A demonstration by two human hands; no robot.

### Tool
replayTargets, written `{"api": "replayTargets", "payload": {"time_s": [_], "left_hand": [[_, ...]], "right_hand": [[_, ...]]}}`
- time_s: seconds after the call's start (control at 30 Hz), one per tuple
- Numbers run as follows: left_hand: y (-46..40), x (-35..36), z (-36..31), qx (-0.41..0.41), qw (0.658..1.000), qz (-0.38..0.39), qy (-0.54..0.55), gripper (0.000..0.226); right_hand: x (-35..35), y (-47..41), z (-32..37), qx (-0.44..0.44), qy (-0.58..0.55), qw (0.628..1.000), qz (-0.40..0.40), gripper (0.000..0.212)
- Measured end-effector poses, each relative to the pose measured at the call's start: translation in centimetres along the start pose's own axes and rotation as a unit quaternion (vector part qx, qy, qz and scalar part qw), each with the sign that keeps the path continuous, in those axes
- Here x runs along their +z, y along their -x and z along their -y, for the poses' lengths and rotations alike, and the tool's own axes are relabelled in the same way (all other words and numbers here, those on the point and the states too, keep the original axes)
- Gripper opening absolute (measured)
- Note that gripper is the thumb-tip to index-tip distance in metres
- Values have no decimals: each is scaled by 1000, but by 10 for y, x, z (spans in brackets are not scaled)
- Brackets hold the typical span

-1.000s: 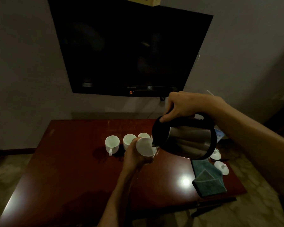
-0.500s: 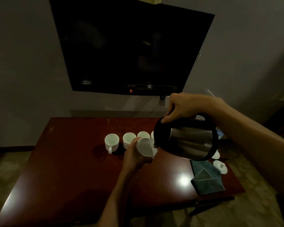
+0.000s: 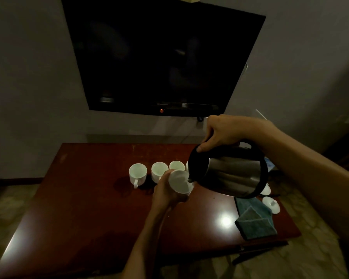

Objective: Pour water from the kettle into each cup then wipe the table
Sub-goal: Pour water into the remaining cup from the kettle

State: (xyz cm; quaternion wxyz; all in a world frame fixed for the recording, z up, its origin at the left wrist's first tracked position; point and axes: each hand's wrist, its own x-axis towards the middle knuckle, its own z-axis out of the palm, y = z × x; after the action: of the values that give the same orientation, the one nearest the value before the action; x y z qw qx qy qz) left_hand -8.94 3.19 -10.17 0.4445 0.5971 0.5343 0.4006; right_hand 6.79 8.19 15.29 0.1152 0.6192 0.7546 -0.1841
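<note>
Kettle tipped into a lifted cup over the dark red worktop.

The left hand grips a light, breakable cup, best held round its body; the right hand clasps the heavy steel kettle by its handle. The glossy top looks slippery; dim room.

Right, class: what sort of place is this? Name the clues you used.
Probably a hotel room, though it could be a home. Clues: a wall-mounted television above a dark red table, a row of matching white cups, and a steel kettle.
</note>
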Motion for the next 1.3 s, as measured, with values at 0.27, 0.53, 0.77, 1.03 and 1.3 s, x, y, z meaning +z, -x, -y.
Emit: {"api": "replayTargets", "payload": {"time_s": [0.27,0.53,0.77,1.03,1.3], "left_hand": [[1,0,-1,-22,1000,-4,14,83],[1,-1,-4,-17,1000,-1,11,80],[2,-6,-6,-38,999,-3,25,79],[1,-14,-3,-33,999,-10,2,84],[0,-20,-3,-44,999,2,19,82]], "right_hand": [[2,0,0,-5,-4,1000,9,33],[5,-7,0,-7,11,1000,8,35],[6,-11,3,-18,1,1000,12,34],[7,-15,7,-12,1,1000,6,38],[9,-24,11,-6,-9,1000,5,39]]}}
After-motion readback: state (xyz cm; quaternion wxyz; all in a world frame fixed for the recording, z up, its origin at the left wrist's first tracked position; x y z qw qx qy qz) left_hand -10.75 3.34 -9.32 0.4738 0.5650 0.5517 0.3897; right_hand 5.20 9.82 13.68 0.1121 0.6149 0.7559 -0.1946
